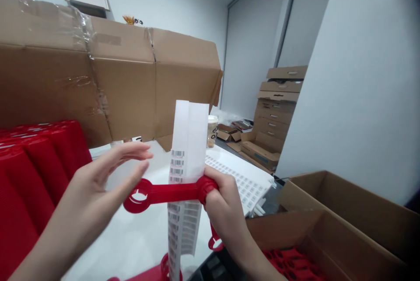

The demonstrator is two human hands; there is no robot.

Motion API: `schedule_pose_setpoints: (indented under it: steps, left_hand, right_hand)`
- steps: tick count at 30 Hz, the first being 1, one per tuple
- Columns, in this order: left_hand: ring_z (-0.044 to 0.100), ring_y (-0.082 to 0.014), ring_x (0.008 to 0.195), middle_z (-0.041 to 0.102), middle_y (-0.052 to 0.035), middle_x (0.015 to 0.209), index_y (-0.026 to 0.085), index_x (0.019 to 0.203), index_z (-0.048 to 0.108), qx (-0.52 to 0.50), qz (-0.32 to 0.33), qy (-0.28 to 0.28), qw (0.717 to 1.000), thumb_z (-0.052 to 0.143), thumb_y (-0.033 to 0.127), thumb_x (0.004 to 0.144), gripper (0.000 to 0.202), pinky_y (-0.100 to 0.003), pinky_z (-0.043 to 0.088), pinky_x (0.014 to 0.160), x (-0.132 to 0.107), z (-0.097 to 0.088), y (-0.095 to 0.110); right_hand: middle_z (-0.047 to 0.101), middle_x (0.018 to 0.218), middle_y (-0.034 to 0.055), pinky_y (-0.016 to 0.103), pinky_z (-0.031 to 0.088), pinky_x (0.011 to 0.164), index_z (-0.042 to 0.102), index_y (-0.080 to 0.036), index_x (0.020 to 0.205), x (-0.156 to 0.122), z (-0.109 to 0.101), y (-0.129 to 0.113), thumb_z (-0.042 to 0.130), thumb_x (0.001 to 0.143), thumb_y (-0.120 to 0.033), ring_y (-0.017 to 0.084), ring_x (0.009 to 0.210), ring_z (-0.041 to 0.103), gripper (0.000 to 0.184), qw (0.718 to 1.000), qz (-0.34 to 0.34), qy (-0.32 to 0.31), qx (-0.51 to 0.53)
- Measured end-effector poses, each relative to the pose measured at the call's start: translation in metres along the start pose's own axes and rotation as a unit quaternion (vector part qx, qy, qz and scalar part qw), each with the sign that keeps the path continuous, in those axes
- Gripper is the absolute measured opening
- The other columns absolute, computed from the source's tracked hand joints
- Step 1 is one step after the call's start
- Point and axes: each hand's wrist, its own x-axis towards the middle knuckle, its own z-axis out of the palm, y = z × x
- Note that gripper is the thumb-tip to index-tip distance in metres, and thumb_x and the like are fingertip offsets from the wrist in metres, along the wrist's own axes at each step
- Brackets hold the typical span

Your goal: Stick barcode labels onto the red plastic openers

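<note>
My right hand [223, 204] is closed around one end of a red plastic handle piece [167, 193] and also pinches a long white strip of barcode stickers [187, 171] that stands upright and hangs down behind the handle. My left hand [105, 180] is raised just left of the handle's ring end, fingers stretched out and apart, holding nothing; its thumb is close to the ring. More red handle pieces [170, 268] show below the strip.
A stack of red plastic baskets [36, 167] stands at the left. A large taped cardboard box [108, 84] fills the back. White barcode sheets [243, 180] lie on the table. An open carton with red pieces [328, 228] sits at right; a paper cup [212, 130] and stacked boxes [278, 110] beyond.
</note>
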Motion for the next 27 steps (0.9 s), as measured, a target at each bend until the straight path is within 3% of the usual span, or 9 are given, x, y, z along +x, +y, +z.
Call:
schedule_pose_setpoints:
  steps: [2, 5, 12, 19, 27]
  left_hand:
    - [0.065, -0.0267, 0.115, 0.075, 0.0038, 0.113, 0.037, 0.103, 0.073, 0.041, 0.010, 0.010, 0.999, 0.072, 0.057, 0.080, 0.031, -0.033, 0.056, 0.088, -0.010, 0.008, 0.011]
    - [0.068, -0.0255, 0.106, 0.077, 0.0041, 0.102, 0.035, 0.090, 0.075, 0.055, 0.018, 0.014, 0.998, 0.071, 0.055, 0.082, 0.022, -0.029, 0.057, 0.071, -0.019, 0.019, 0.017]
    - [0.068, -0.0206, 0.080, 0.076, 0.0049, 0.085, 0.033, 0.083, 0.074, 0.044, 0.052, 0.064, 0.996, 0.076, 0.050, 0.079, 0.018, -0.031, 0.055, 0.071, -0.019, 0.022, 0.019]
    - [0.067, -0.0190, 0.079, 0.072, 0.0058, 0.078, 0.033, 0.083, 0.073, 0.030, 0.086, 0.065, 0.994, 0.075, 0.040, 0.081, 0.007, -0.029, 0.052, 0.066, -0.018, 0.030, 0.026]
    - [0.066, -0.0198, 0.081, 0.073, 0.0024, 0.083, 0.030, 0.086, 0.073, 0.001, 0.040, 0.038, 0.998, 0.073, 0.044, 0.081, 0.014, -0.028, 0.051, 0.061, -0.014, 0.032, 0.026]
  right_hand:
    - [0.060, 0.066, -0.0022, 0.026, 0.040, 0.060, 0.060, -0.021, 0.071, -0.009, 0.003, -0.002, 0.040, 0.077, -0.006, 0.015, 0.064, 0.052, 0.026, 0.999, -0.037, -0.004, -0.033]
    - [0.061, 0.067, -0.0030, 0.025, 0.039, 0.058, 0.061, -0.021, 0.074, -0.017, 0.004, -0.006, 0.041, 0.078, -0.004, 0.014, 0.062, 0.051, 0.027, 0.995, -0.070, -0.010, -0.072]
    - [0.066, 0.072, -0.0030, 0.025, 0.041, 0.059, 0.066, -0.022, 0.084, -0.022, 0.002, -0.010, 0.040, 0.078, -0.002, 0.014, 0.063, 0.054, 0.033, 0.988, -0.116, -0.023, -0.095]
    - [0.065, 0.073, -0.0023, 0.027, 0.042, 0.059, 0.064, -0.022, 0.084, -0.026, 0.000, -0.010, 0.041, 0.076, -0.005, 0.015, 0.064, 0.056, 0.031, 0.984, -0.135, -0.005, -0.117]
    - [0.062, 0.065, -0.0028, 0.027, 0.038, 0.053, 0.065, -0.022, 0.080, -0.024, 0.002, -0.011, 0.042, 0.074, -0.004, 0.014, 0.056, 0.050, 0.029, 0.979, -0.140, 0.019, -0.148]
